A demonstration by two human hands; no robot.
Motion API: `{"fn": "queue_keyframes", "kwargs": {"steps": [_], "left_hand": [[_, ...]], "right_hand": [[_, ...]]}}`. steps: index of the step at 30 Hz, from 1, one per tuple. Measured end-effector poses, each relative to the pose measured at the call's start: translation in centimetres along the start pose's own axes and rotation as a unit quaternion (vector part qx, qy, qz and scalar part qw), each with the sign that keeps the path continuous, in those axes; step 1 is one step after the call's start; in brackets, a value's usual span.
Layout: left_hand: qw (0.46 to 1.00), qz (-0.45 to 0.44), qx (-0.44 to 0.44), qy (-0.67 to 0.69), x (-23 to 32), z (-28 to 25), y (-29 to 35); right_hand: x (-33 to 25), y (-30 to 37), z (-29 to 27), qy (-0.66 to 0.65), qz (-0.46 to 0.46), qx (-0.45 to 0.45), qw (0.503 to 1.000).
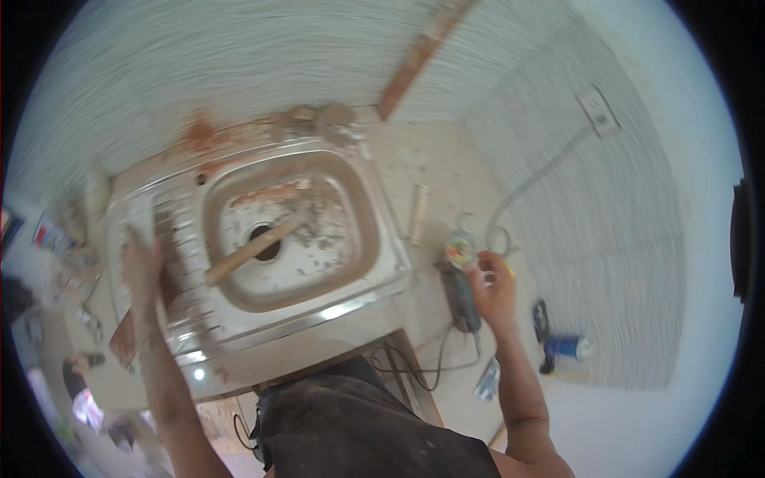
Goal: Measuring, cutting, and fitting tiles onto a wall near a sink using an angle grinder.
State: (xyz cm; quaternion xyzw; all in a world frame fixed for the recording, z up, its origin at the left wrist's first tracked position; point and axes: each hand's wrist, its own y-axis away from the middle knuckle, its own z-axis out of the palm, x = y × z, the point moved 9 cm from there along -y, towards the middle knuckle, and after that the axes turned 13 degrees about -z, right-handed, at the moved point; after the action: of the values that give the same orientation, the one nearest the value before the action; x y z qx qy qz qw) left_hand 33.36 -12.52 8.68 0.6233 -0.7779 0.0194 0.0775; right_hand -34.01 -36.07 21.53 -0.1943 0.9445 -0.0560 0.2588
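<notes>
Grinder, dk-grey cylindrical, is prob. feeling heavy, rigid; grip mid-body. R hand is sitting half-curled alongside, L hand showing blurred; can't tell either hold.

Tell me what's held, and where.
Cannot be told: the right hand is by the disc of the grinder, grip unclear; the left hand blurs over the drainboard.

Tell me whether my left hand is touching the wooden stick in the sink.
Apart. The head view shows it: your left hand is at the draining board, part of which shows between it and the wooden stick.
</notes>
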Motion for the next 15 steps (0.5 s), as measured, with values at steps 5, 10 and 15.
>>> {"fn": "queue_keyframes", "kwargs": {"steps": [5,10,15], "left_hand": [[0.998,0.051,0.041,-0.004,-2.8,2.9,-2.8],[0.998,0.027,0.059,-0.019,-4.4,4.5,-2.8],[0.997,0.021,0.054,-0.050,-3.1,2.9,-1.3]], "right_hand": [[4.4,6.2,1.4,0.124,0.034,-0.005,0.992],[9.9,7.7,6.1,0.141,0.061,-0.052,0.987],[10.8,7.3,6.7,0.092,0.205,-0.168,0.960]]}}
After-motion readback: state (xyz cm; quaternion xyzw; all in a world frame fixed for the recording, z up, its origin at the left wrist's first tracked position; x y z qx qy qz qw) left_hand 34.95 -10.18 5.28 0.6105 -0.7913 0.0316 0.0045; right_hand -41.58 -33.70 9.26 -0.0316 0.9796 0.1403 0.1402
